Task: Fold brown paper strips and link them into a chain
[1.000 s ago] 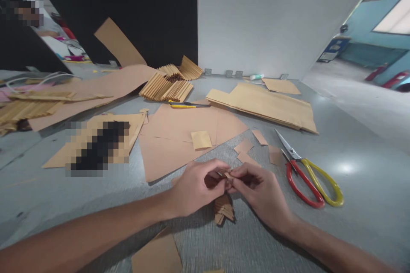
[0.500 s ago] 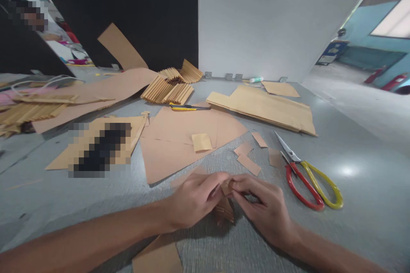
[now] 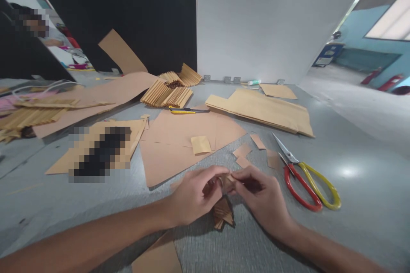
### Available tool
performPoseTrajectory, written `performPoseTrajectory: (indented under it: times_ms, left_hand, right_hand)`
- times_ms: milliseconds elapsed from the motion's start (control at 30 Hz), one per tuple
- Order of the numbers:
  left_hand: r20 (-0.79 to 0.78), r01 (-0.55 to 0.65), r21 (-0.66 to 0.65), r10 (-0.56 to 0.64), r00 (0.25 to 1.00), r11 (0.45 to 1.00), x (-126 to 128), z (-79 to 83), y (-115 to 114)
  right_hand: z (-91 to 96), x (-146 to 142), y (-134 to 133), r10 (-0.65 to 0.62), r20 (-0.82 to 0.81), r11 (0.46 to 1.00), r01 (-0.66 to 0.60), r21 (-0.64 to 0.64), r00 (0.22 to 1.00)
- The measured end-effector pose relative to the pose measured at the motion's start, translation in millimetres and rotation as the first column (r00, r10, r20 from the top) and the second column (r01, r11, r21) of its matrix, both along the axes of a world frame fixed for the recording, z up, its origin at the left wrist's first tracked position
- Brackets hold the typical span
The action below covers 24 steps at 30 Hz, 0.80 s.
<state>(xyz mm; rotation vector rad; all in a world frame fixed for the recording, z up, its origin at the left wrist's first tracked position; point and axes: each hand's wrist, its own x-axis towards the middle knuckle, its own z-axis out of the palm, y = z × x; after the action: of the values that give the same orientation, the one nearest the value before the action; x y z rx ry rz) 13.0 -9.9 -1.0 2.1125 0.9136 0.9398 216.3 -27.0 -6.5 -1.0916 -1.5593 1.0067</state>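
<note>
Between my fingertips is a small piece of brown paper [image 3: 228, 182]. My left hand [image 3: 197, 194] pinches its left side, and my right hand [image 3: 261, 192] grips its right side with thumb and fingers. On the table just below lies a small stack of folded brown paper pieces [image 3: 223, 212]. Several cut paper rectangles [image 3: 242, 152] are scattered beyond my right hand. Scissors [image 3: 297, 166] with one red and one yellow handle lie spread to the right. A large brown paper sheet [image 3: 173, 145] with a small tan square [image 3: 200, 145] on it is past my left hand.
A yellow box cutter [image 3: 182, 110] lies near pleated paper bundles [image 3: 168, 91]. A folded paper bag [image 3: 262, 108] is at the back right, a glue stick [image 3: 254, 82] behind it. Upright black [image 3: 128, 4] and white panels [image 3: 256, 21] bound the table. A person [image 3: 53, 36] is at the far left.
Both hands have shifted slightly, with the left fingers more curved around the paper piece. The stack below them shows more fully now. The camera view has tilted a little.
</note>
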Motion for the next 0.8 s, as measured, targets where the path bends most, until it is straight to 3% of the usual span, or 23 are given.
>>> performPoseTrajectory:
  times_ms: [133,367,567,800]
  left_hand:
    - [-0.013,-0.010,0.004,0.010,1.000,1.000,1.5,1.4,4.8]
    - [0.110,0.016,-0.074,-0.008,0.994,0.997,0.2,2.9,12.7]
    - [0.047,-0.049,-0.167,0.058,0.997,0.985,1.3,4.7,11.6]
    - [0.075,0.058,-0.283,-0.038,0.996,0.957,1.7,6.4,11.5]
  right_hand:
    - [6.2,-0.7,8.0,0.031,-0.119,0.984,-0.051,-0.168,0.992]
    - [6.6,-1.4,11.9,0.147,-0.239,0.954,-0.202,-0.223,0.960]
    - [8.6,-2.4,6.4,0.233,-0.191,0.929,-0.277,-0.247,0.953]
    - [1.7,-4.3,6.1,0.231,-0.099,0.925,-0.250,-0.287,0.968]
